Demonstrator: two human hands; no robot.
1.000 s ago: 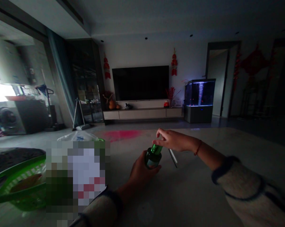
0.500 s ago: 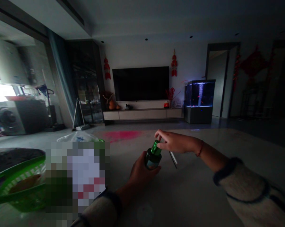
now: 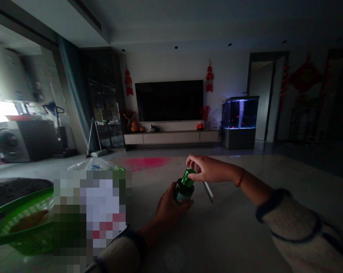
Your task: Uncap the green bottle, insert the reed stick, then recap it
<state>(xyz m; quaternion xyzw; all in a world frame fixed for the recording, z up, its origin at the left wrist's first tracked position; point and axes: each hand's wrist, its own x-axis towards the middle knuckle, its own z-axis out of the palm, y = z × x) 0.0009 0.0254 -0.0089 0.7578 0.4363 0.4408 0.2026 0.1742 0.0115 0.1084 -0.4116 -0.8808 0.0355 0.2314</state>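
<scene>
Left hand: We wrap our left hand point(image 3: 171, 206) around a short green glass bottle point(image 3: 183, 192), holding it tight.

Right hand: Our right hand point(image 3: 210, 169) is bent over the bottle's thin neck point(image 3: 188, 177). Its fingertips point(image 3: 191, 162) pinch at the top, but it is too dark to see just what they grip.

Bottle spot: It sits in our left hand over a pale stone table top point(image 3: 231, 223), and it leans a little.

Near it: A thin white stick point(image 3: 208, 191) shows just under our right hand. We cannot tell if it is held. A red string bracelet point(image 3: 240, 178) is on our right wrist.

Could go wrong: If our left hand gets loose or wet, the bottle could slip, fall and break. If our right fingers slip, they could knock it.

Off to the left: We see a green plastic basket point(image 3: 23, 223) and a white plastic bag point(image 3: 93, 165).

Far away: A big black flat TV point(image 3: 169, 106) hangs on the wall. A blue-lit glass fish tank point(image 3: 239, 112) stands beside it.
</scene>
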